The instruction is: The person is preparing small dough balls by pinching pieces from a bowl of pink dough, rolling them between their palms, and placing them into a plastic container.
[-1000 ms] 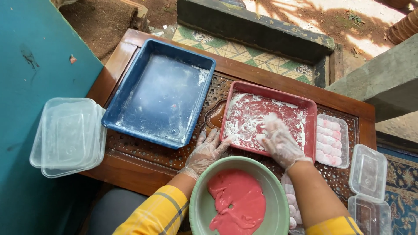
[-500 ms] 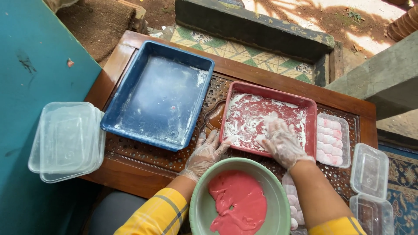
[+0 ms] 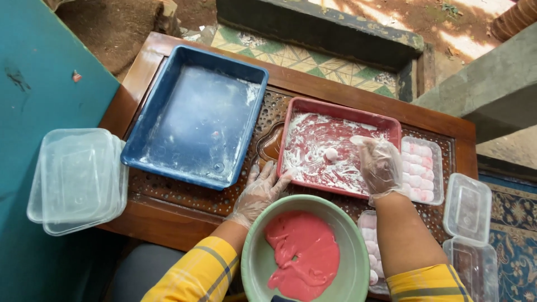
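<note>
Resting open right hand (image 3: 380, 165) over red tray (image 3: 335, 148), left hand (image 3: 260, 190) flat

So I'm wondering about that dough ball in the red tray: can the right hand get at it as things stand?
Probably yes. The right hand hovers over the red tray, the ball lies bare in the flour just to its left, and nothing stands between them.

Green bowl (image 3: 254, 263) cut off by bottom edge. Right hand (image 3: 380, 165) hides part of the red tray (image 3: 341, 109). Lower container of pink balls (image 3: 367, 223) mostly hidden behind the forearm.
</note>
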